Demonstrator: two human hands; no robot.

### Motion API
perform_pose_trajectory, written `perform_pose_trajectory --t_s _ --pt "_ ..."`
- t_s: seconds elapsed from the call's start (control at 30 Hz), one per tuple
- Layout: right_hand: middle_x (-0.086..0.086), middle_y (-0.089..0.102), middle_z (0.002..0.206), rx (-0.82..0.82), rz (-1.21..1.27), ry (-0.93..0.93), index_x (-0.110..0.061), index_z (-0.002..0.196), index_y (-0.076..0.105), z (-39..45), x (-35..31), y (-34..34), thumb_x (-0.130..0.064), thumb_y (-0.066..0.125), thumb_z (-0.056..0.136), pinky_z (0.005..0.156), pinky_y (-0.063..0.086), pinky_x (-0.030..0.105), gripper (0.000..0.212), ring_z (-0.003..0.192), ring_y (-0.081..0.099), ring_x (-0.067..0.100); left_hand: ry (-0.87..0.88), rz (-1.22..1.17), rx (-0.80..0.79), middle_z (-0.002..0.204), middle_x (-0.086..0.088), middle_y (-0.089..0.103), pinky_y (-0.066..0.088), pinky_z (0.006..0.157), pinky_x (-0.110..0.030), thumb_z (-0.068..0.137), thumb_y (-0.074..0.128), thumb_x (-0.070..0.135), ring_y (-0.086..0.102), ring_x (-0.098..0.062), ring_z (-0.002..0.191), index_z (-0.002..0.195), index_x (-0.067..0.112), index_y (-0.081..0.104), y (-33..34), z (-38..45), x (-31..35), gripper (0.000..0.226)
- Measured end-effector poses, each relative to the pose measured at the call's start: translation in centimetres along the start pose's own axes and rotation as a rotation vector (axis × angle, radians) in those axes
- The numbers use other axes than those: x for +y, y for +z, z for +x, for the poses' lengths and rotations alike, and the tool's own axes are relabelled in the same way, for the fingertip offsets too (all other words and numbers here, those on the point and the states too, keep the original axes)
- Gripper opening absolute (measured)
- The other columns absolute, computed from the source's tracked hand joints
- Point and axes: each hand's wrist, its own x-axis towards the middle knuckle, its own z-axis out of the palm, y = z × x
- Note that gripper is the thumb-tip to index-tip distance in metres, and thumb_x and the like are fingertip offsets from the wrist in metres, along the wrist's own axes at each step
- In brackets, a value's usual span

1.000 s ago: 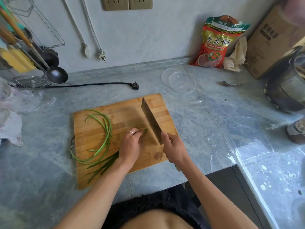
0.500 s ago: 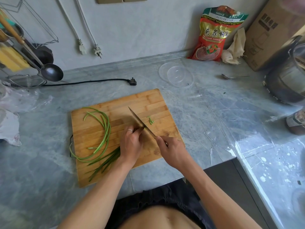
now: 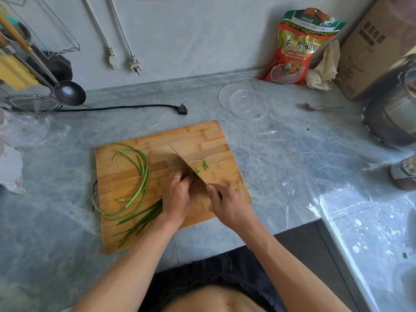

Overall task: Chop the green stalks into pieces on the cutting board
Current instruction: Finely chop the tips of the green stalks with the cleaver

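Your arms are bare, with no sleeves. Your left hand wears a thin silver ring. Dark gathered shorts sit at the frame's bottom centre.

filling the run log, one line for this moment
left hand holds green stalks | right hand grips steel cleaver | wooden cutting board

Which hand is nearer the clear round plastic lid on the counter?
Right. The right hand grips the knife on the board's near right part, below the clear round plastic lid; the left hand holds the stalks farther left.
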Motion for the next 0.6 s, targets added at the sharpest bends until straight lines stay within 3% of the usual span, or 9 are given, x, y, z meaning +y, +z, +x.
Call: perform_pose_trajectory --t_s 0.1,0.2,0.4,0.53,0.6 --pt "0.002 0.045 0.052 0.012 0.019 -0.012 -0.027 0.061 0.036 0.2 -0.1 0.4 -0.045 0.034 0.101 0.048 0.037 0.044 0.043 0.048 0.044 0.023 -0.005 -0.003 0.002 0.094 -0.012 0.064 0.053 0.071 -0.039 0.084 0.073 0.007 0.06 -0.032 0.089 0.106 0.011 0.076 0.0 0.0 -0.1 0.023" --pt "0.001 0.04 0.051 0.008 0.017 -0.024 -0.025 0.062 0.035 -0.8 0.5 0.4 -0.043 0.035 0.101 0.047 0.03 0.036 0.043 0.046 0.034 0.018 -0.007 0.003 0.009 0.092 -0.013 0.064 0.054 0.069 -0.039 0.082 0.074 0.005 0.06 -0.033 0.087 0.102 0.009 0.077 0.1 -0.1 -0.1 0.021" --pt "-0.005 0.041 0.051 0.01 0.039 -0.016 -0.04 0.06 0.039 1.0 -1.1 1.3 -0.046 0.033 0.099 0.049 0.036 0.038 0.04 0.048 0.038 0.013 -0.005 -0.029 0.019 0.086 -0.013 0.064 0.053 0.064 -0.039 0.085 0.073 0.01 0.06 -0.033 0.081 0.1 0.013 0.078 0.0 -0.1 -0.1 0.016" --pt "0.002 0.045 0.053 0.006 0.082 0.017 -0.024 0.061 0.04 0.6 -0.1 0.6 -0.043 0.035 0.1 0.052 0.039 0.046 0.044 0.051 0.049 0.02 -0.005 -0.041 0.009 0.088 -0.011 0.061 0.055 0.067 -0.041 0.083 0.073 0.005 0.06 -0.032 0.085 0.106 0.014 0.077 0.0 -0.1 -0.1 0.024" --pt "0.001 0.042 0.052 0.004 0.081 0.019 -0.023 0.062 0.037 -0.4 0.6 0.4 -0.042 0.036 0.102 0.051 0.034 0.042 0.044 0.049 0.044 0.02 -0.009 -0.031 0.015 0.088 -0.011 0.061 0.056 0.066 -0.041 0.079 0.074 -0.001 0.06 -0.033 0.085 0.107 0.012 0.076 0.0 -0.2 0.1 0.03"
